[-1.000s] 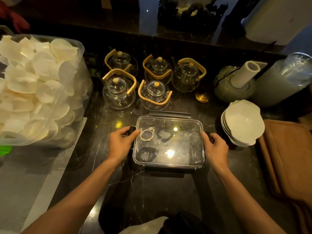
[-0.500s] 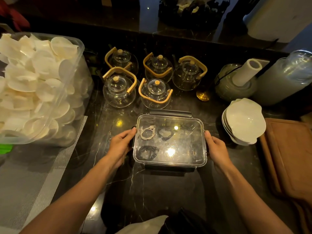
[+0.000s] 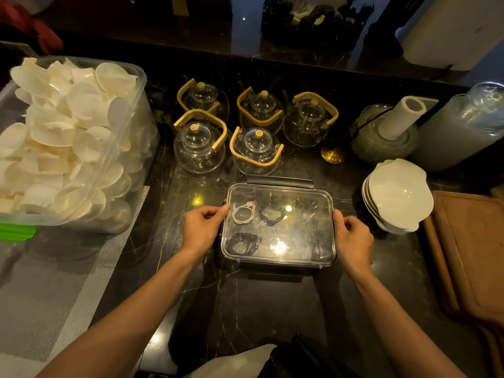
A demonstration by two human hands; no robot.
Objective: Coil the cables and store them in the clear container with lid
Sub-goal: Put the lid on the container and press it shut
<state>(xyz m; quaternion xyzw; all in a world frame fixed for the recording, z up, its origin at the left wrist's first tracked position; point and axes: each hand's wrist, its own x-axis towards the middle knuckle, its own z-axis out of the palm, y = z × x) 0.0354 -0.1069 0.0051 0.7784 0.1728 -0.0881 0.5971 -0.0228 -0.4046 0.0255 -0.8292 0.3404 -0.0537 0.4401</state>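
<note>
1. A rectangular clear plastic container [image 3: 300, 241] sits on the dark marble surface [image 3: 245, 309], near the middle of the view, with its transparent lid [image 3: 308, 197] on top.
2. Inside, seen through the lid, lie three coiled cables: a white coiled cable [image 3: 243, 213] at the far left, a dark coiled cable [image 3: 271, 214] just beside it, and a second dark coil [image 3: 242, 242] at the near left.
3. The black latch flap [image 3: 281, 182] on the far edge stands raised; the near flap is in shadow and its state cannot be told.
4. The left hand [image 3: 201, 230] is at the container's left edge, its grip curled round the edge with the thumb on the lid rim.
5. The right hand [image 3: 353, 238] is at the right edge, its grip likewise curled against the side, thumb at the rim.
6. Behind the container stand five glass teapots with bamboo handles [image 3: 255, 152].
7. To the left is a large clear tub of white shell-like discs [image 3: 68, 137], resting on a grey woven mat [image 3: 54, 296].
8. To the right is a stack of white bowls [image 3: 399, 195], beside a brown board [image 3: 469, 255].
</note>
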